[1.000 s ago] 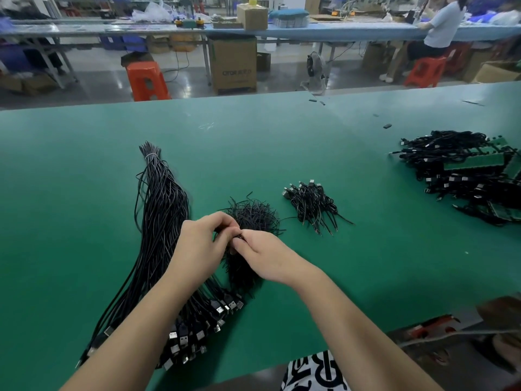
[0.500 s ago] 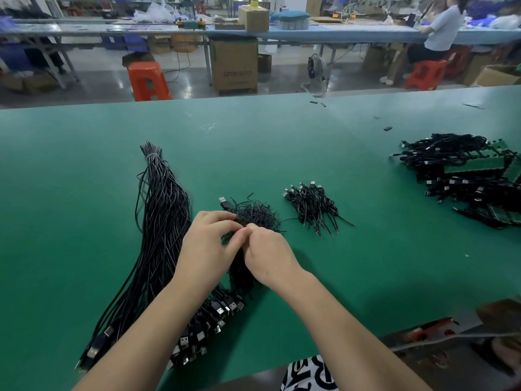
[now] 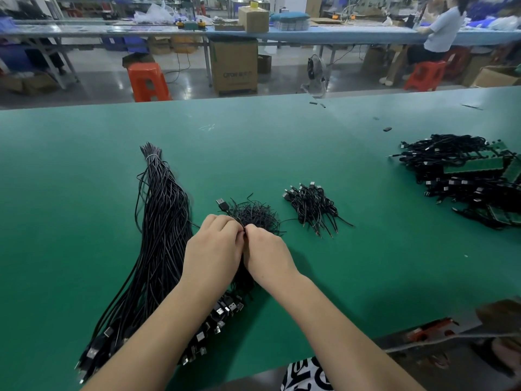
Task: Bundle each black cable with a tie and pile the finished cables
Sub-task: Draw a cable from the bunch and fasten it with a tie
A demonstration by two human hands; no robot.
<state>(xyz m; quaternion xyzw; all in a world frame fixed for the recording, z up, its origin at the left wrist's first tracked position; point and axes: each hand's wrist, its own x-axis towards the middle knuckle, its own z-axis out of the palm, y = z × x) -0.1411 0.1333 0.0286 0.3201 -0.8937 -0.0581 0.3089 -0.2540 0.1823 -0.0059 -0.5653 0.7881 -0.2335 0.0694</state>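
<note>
Head view. We judge the step in hand to be tying: the left hand and right hand meet knuckle to knuckle above the bench, fingers curled and pinching a cable whose plug juts up just behind the left hand. The tie itself is hidden between the fingertips; we cannot tell how far it is twisted.

Landmark: the tie heap, a loose nest of thin, kinked black wire strips just behind the hands. Left of it lies the raw stock, long, smooth, glossy cables banded at the far end, with metal plugs fanned out near the bench edge. Right of it sits the finished pile, short, compact bundles.

Next move, in our judgement: finish the twist tight, then drop the bundle onto the finished pile.
</note>
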